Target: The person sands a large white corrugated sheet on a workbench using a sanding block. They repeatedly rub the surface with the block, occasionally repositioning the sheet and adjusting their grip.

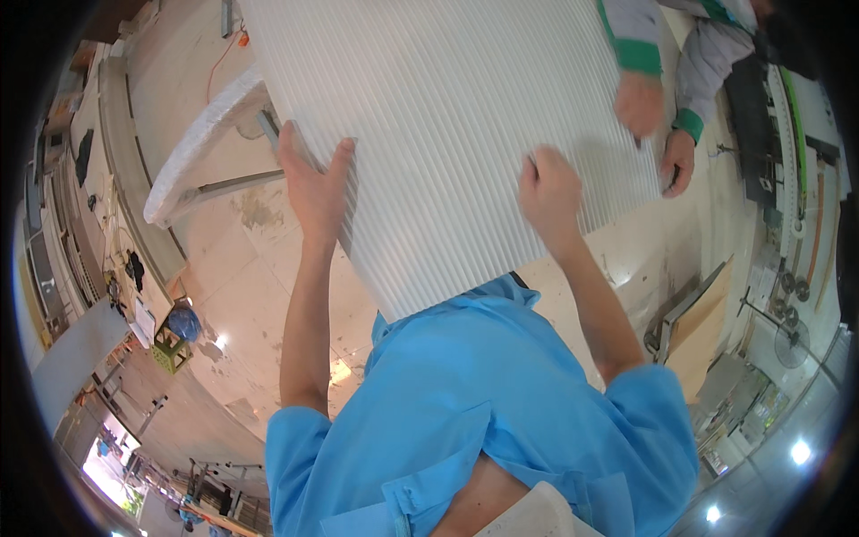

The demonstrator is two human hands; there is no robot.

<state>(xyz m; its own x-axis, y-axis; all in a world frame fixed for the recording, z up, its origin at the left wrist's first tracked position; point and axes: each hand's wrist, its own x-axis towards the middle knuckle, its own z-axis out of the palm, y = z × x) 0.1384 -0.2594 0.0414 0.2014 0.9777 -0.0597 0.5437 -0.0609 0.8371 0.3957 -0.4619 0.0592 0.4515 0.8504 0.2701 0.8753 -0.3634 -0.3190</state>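
Note:
A large white ribbed panel (447, 134) lies in front of me, its near edge against my blue shirt. My left hand (318, 183) grips its left edge, with the thumb on the ribbed face and the other fingers at the rim. Over the panel's right half, my right hand (550, 192) is curled closed; anything inside the fingers is hidden. At the far right, a co-worker's hand (640, 106) is closed above the panel. The co-worker's other hand (678, 166) is at the panel's right edge. Both sleeves have green cuffs.
Left of the panel is a curved piece in clear wrap (201, 148) with a metal bar (237, 183). A green stool (172, 349) with a blue bag stands farther left. To the right, boards (702, 331) lean near a standing fan (791, 345). The tiled floor is stained.

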